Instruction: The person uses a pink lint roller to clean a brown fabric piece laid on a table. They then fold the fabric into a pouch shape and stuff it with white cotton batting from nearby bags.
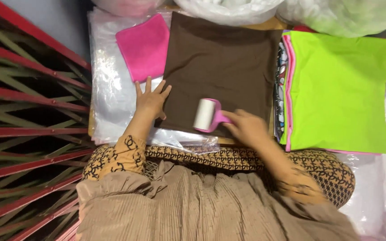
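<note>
One brown cloth [222,67] lies spread in the middle, on clear plastic bags [108,89]. The left hand [150,100] presses flat, fingers spread, on its near left corner; the right hand [246,127] grips one pink lint roller [207,115] on its near edge. One pink cloth [144,44] lies far left, one green stack [340,89] right.

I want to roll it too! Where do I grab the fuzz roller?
Probably by the pink handle, coming from the right, as the right hand does. The white roll lies on the brown cloth and likely needs to turn freely.
</note>
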